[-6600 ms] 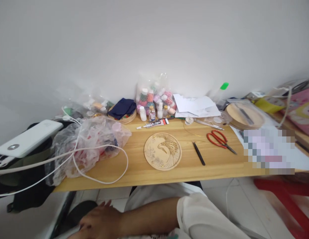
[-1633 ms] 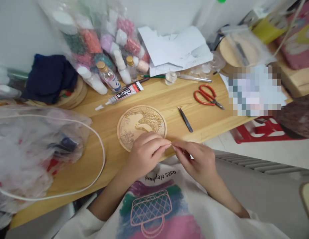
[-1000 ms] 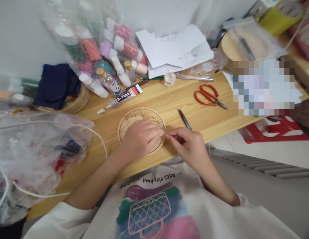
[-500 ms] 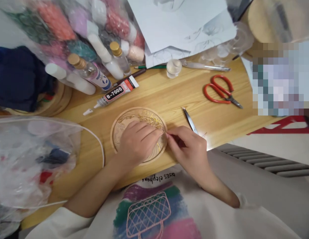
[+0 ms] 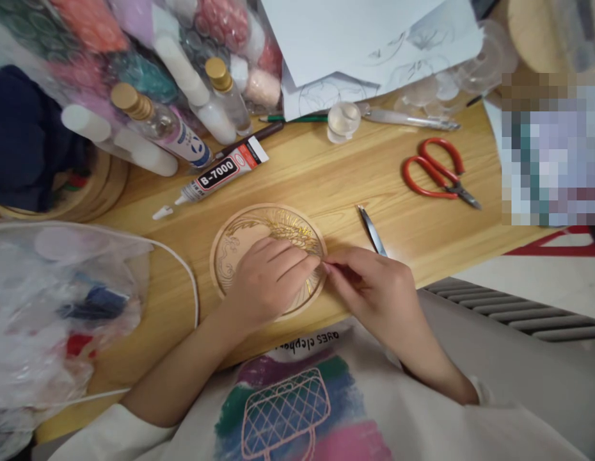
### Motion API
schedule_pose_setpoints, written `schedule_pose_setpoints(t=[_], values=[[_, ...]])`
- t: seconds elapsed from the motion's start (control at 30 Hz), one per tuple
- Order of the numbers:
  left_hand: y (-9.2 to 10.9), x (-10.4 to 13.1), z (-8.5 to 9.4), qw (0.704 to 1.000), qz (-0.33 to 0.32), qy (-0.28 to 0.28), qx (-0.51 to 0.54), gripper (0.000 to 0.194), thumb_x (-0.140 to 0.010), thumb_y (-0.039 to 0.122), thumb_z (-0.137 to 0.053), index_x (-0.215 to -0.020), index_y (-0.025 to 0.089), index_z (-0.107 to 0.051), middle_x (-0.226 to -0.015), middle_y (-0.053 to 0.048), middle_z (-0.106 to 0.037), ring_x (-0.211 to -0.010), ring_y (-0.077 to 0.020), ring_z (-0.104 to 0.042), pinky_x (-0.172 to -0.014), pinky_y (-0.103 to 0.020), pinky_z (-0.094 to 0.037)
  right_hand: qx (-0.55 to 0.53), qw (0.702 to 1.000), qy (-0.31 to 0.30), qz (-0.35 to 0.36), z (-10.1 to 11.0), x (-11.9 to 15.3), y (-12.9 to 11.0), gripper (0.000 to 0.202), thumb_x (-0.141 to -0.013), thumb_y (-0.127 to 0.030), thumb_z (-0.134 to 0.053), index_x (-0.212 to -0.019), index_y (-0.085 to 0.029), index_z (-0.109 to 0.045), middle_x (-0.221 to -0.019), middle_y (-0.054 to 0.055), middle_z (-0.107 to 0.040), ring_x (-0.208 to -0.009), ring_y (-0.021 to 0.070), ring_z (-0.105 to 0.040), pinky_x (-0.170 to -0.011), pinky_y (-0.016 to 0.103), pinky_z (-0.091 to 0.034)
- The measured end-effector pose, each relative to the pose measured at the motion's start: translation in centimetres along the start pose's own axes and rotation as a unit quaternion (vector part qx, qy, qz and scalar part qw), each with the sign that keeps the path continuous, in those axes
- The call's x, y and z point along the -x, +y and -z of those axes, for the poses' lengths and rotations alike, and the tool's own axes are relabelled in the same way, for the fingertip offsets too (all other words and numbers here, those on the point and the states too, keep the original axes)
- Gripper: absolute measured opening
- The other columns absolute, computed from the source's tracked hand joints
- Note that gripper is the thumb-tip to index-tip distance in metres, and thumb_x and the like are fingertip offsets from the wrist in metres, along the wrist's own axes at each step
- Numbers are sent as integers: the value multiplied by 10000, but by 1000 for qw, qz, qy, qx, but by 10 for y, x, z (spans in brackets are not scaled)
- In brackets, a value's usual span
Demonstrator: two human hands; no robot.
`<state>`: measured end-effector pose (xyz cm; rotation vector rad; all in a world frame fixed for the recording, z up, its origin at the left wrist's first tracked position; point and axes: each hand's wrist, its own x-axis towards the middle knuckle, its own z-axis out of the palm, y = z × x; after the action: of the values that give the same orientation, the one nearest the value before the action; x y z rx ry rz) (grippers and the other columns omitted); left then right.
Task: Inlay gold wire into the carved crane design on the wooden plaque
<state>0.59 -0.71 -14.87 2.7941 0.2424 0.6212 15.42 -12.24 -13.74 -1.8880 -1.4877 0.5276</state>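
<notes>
Across the bench (image 5: 317, 186), here's the round engraved plaque (image 5: 247, 237), lying flat. Left hand (image 5: 266, 278) over its middle, right hand (image 5: 381, 288) by its right rim, both pinched narrow, fingertips meeting; can't tell what's between. Red-handled scissors (image 5: 453, 186) well right of the plaque, glue tube (image 5: 221, 173) behind it, tweezers (image 5: 372, 232) nearer, right.

bold white "B-7000" that I read remotely on the tube (image 5: 224, 170) left of centre, dark upside-down "ayES elephan" across the near shirt (image 5: 290, 410), print on the far-left glass bottle's label (image 5: 188, 144) too small for me
</notes>
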Motion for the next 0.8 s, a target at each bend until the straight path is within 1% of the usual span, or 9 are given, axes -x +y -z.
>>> schedule_pose_setpoints(t=[0.1,0.2,0.37,0.43,0.53,0.63,0.8], values=[[0,0,0,1000,21,8,-3,145,-945,167,-475,-937,198,-616,-764,-3,-690,-686,-171,-612,-657,-308,-440,4,1000,13,-3,-4,0,0,96,-882,-173,-581,-856,-186,-673,-742,6,-718,-657,134,-674,-580,226,-502],[2,0,-1,999,41,15,-4,91,-922,150,-526,-935,173,-614,-772,-16,-698,-698,-177,-618,-660,-315,-434,13,999,30,-9,-8,1,-1,94,-880,-175,-579,-853,-186,-668,-720,6,-710,-639,134,-665,-568,227,-495],[3,0,-3,998,52,33,-16,81,-914,142,-541,-931,200,-595,-753,1,-690,-680,-167,-620,-650,-312,-420,16,998,61,-24,-14,4,-3,74,-868,-172,-593,-844,-183,-662,-708,7,-706,-610,132,-655,-554,230,-491],[3,0,-3,997,52,39,-28,66,-911,141,-548,-934,189,-588,-737,-4,-683,-668,-169,-614,-641,-314,-422,22,997,67,-22,-15,3,-3,82,-869,-176,-588,-837,-184,-663,-704,10,-704,-602,136,-650,-550,238,-490],[2,0,-2,996,63,45,-39,60,-903,136,-562,-927,188,-580,-743,-5,-688,-670,-171,-612,-646,-324,-436,38,997,69,-12,-15,2,-1,108,-876,-178,-567,-833,-181,-666,-709,21,-703,-608,147,-647,-556,252,-488],[2,1,-1,994,90,44,-47,58,-903,151,-570,-920,203,-588,-741,0,-687,-686,-173,-621,-654,-330,-446,60,996,72,-2,-15,1,-1,132,-887,-174,-550,-819,-174,-664,-688,22,-688,-593,144,-630,-543,250,-465],[5,2,-2,992,107,46,-43,27,-895,156,-591,-901,166,-615,-740,-27,-693,-704,-188,-619,-657,-348,-457,106,992,70,-5,-16,-1,-7,187,-894,-172,-535,-747,-178,-650,-632,15,-661,-557,139,-601,-512,250,-412]])
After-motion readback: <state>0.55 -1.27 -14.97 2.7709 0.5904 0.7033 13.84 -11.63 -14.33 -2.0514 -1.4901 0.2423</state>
